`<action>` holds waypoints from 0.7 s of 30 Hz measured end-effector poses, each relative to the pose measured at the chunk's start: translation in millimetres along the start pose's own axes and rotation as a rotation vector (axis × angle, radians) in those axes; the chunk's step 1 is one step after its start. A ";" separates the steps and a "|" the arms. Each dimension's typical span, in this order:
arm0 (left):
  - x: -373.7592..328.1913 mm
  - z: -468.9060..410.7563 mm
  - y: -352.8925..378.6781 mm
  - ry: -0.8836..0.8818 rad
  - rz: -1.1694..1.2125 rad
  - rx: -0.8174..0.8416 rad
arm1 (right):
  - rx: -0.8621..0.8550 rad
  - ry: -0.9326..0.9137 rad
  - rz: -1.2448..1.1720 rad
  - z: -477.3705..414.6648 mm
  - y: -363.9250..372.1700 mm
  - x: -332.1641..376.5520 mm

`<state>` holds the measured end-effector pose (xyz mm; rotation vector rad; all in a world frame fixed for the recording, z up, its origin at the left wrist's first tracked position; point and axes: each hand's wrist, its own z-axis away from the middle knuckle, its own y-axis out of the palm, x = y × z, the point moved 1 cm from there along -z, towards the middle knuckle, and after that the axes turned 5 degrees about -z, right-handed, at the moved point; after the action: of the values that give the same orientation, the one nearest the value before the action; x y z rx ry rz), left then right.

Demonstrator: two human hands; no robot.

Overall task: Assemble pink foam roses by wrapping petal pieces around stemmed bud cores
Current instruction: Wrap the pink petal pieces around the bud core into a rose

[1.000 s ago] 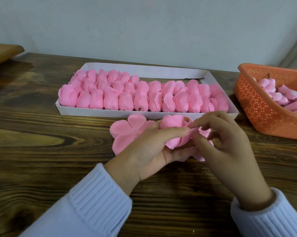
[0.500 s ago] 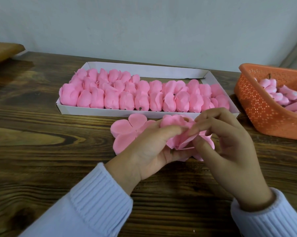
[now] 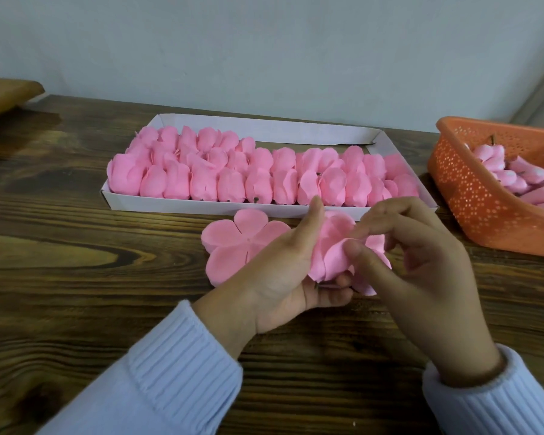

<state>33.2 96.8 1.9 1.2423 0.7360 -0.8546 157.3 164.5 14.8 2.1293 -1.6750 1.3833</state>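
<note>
Two hands: I saw both on one half-made rose, held low over the table, just near of the white tray.
Left hand: The left hand gripped the rose from the left and from under. Its fingers curled below the rose, and one finger stood up along the rose's left side.
Right hand: The right hand pinched a loose petal on the right side of the rose, with the thumb lying on the petal.
Stem: I could not see it. I think the left hand hid it, so I could not tell which way it ran.
Which way it lay: The rose sat between the hands and touched both. The loose petals stuck out to the right and near, under the right hand. So I judged the right hand should fold them in toward the left while the left hand held tight.
Next piece: A flat petal piece lay on the table just left of the left hand, partly hidden by it. The left hand was nearer to it.
Tray: Many done roses lay in rows inside.
Basket: The orange basket stood far right with bud cores in it, nearer the right hand.
</note>
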 end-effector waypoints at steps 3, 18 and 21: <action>2.1 -0.6 -0.3 0.008 -0.051 -0.032 | 0.021 -0.005 -0.039 0.9 1.0 1.4; -0.7 7.6 -4.6 0.097 -0.109 0.229 | 0.023 0.160 -0.321 -2.0 -3.2 -0.3; -2.3 7.3 -7.6 0.088 -0.010 0.292 | 0.063 0.224 -0.473 -3.2 -5.9 -2.5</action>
<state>25.6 89.1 1.5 1.5453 0.7042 -0.9441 160.3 170.5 17.4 2.1180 -0.9762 1.4626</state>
